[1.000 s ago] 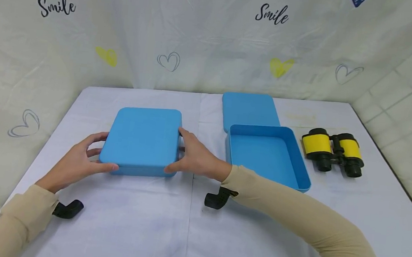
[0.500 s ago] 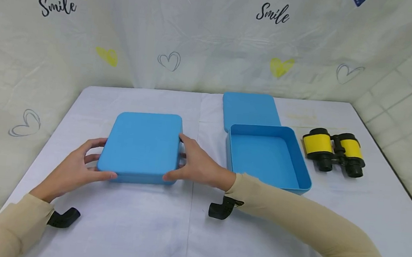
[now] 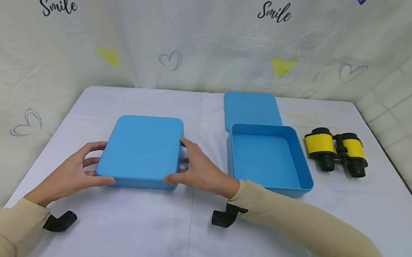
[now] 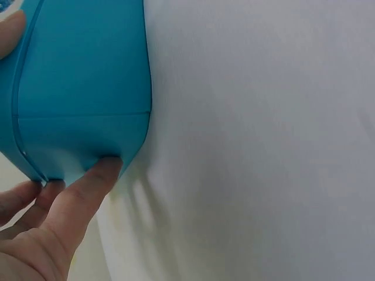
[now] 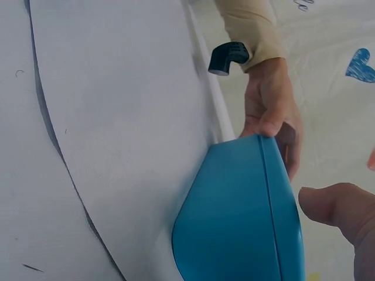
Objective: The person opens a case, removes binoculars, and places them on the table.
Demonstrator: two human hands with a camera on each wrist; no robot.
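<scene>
A lidded blue box (image 3: 140, 149) lies flat on the left part of the table, its lid seam visible in both wrist views. My left hand (image 3: 71, 171) holds its left side, fingers against the side wall and thumb at the near left corner. From the other side, my right hand (image 3: 202, 167) holds the right end, with its fingers along the side and its thumb by the near right corner. In the right wrist view the thumb (image 5: 328, 205) shows beside the lid edge. The box's contents are hidden.
Right of it stands an uncovered blue box (image 3: 263, 154) with nothing inside. A blue lid (image 3: 252, 110) lies behind that one. Yellow and black binoculars (image 3: 336, 151) rest farther right. A white cloth (image 3: 166, 232) covers the table; a printed curtain (image 3: 215, 34) hangs behind.
Both hands have drawn the lidded box a short way toward me across the table. The uncovered box, loose lid and binoculars have stayed in place.
</scene>
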